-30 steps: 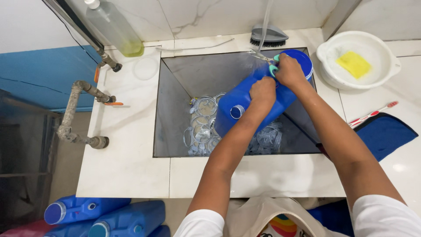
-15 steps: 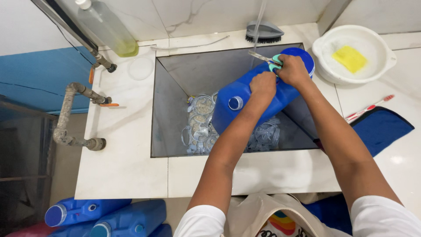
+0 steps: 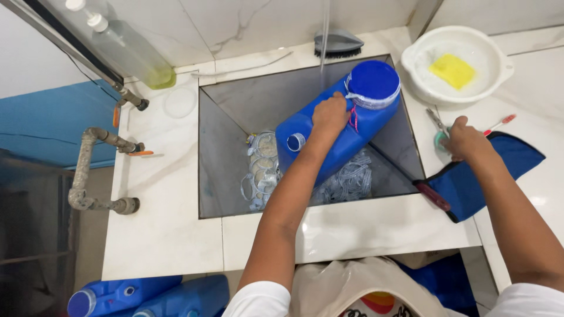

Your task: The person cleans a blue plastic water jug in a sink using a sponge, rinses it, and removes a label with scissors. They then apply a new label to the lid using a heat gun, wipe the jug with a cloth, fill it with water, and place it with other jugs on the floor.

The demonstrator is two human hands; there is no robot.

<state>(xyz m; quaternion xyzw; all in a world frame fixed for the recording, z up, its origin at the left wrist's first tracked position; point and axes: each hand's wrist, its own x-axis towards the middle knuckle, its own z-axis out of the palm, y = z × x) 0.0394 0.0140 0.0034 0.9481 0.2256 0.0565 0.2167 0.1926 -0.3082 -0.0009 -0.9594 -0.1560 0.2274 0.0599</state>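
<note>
White stone makes up the table (image 3: pixel 170 229), with a deep grey sink (image 3: pixel 226 152) cut into it. Left-hand fingers (image 3: pixel 336 104) press closed on top of the big blue jug (image 3: pixel 341 138), which leans in the sink with its base up. Right hand (image 3: pixel 465 140) rests on the table, fingers curled over small scissors (image 3: pixel 439 130), beside a blue cloth (image 3: pixel 487 176). A good way to work is holding the jug firmly so it cannot slide. Farther off sits a white bowl (image 3: pixel 493 82) with a yellow sponge (image 3: pixel 452 70).
</note>
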